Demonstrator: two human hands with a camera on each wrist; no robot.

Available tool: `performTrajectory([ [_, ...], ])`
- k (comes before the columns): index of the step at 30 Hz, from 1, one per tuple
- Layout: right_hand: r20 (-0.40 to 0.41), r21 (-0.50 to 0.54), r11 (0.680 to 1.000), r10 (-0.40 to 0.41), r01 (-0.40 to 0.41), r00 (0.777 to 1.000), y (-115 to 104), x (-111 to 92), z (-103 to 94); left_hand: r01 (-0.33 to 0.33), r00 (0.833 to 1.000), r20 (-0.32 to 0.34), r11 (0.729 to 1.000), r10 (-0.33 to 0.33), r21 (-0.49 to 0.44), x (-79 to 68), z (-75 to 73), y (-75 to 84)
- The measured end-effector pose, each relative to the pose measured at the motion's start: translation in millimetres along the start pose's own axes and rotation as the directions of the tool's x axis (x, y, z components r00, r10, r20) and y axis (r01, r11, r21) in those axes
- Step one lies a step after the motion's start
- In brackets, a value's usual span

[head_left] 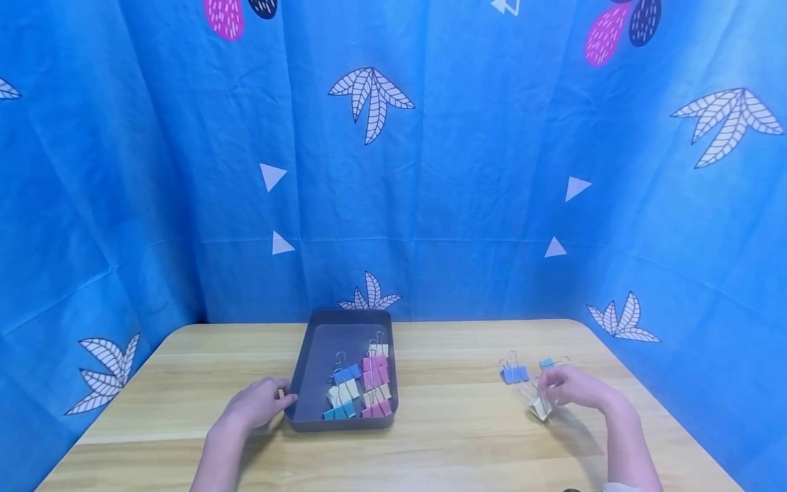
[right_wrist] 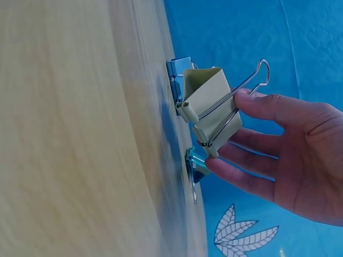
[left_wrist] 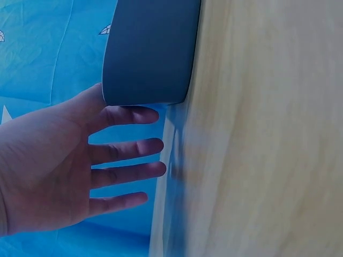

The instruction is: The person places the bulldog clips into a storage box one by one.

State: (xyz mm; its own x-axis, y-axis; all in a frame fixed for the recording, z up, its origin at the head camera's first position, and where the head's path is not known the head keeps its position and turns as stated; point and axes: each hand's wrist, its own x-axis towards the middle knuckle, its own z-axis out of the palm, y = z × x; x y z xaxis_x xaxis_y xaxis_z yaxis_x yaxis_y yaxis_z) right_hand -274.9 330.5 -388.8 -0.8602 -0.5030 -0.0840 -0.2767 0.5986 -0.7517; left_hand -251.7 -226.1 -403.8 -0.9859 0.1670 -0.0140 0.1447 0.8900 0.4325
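My right hand (head_left: 572, 386) pinches a pale yellow binder clip (right_wrist: 211, 101) between thumb and fingers. In the right wrist view, the thumb lies by the clip's wire handle. Beyond it on the table are a blue binder clip (head_left: 514, 374) and a teal one (head_left: 546, 363). My left hand (head_left: 257, 403) is at the near left corner of a dark grey tray (head_left: 340, 425). In the left wrist view its fingers are nearly straight below the tray's end, and the thumb is partly hidden behind it. Several pink, yellow, blue and teal binder clips (head_left: 376, 375) stand in the tray's right half.
The wooden table (head_left: 455, 410) extends between the tray and the loose clips. A blue patterned curtain (head_left: 479, 171) encloses the table at the back and both sides.
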Motion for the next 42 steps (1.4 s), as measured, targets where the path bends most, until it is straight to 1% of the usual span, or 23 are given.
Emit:
performTrajectory([
  [7, -0.026, -0.002, 1.000, 0.019, -0.019, 0.999, -3, 1, -1.2, 0.000, 1.000, -0.003, 1.000, 0.000, -0.010, -2.2, -1.6, 1.0],
  [13, -0.078, -0.023, 0.999, 0.030, -0.032, 0.997, -4, 1, -3.3, -0.004, 1.000, -0.011, 1.000, 0.004, -0.009, -2.0, -1.1, 0.9],
  [19, -0.109, -0.072, 0.997, 0.025, -0.034, 0.994, -14, 3, -4.6, -0.004, 1.000, -0.008, 1.000, 0.004, -0.013, -1.9, -0.4, 0.9],
  [27, -0.160, -0.078, 0.997, -0.002, -0.010, 0.987, -28, 9, -1.6, -0.004, 1.000, -0.009, 1.000, 0.004, -0.008, -2.3, -1.2, 1.8],
  [32, -0.176, -0.111, 0.994, -0.015, -0.004, 0.984, -39, 17, 5.8, -0.003, 1.000, -0.010, 1.000, 0.003, -0.017, -2.2, -1.2, 1.9],
  [37, -0.170, -0.141, 0.990, -0.029, 0.005, 0.985, -47, 29, 14.3, 0.012, 1.000, -0.002, 1.000, -0.012, -0.024, -1.8, 0.2, 0.8],
  [42, -0.172, -0.135, 0.991, -0.035, 0.012, 0.985, -55, 40, 21.3, 0.016, 1.000, 0.001, 1.000, -0.016, -0.020, -1.2, 0.7, -0.3],
])
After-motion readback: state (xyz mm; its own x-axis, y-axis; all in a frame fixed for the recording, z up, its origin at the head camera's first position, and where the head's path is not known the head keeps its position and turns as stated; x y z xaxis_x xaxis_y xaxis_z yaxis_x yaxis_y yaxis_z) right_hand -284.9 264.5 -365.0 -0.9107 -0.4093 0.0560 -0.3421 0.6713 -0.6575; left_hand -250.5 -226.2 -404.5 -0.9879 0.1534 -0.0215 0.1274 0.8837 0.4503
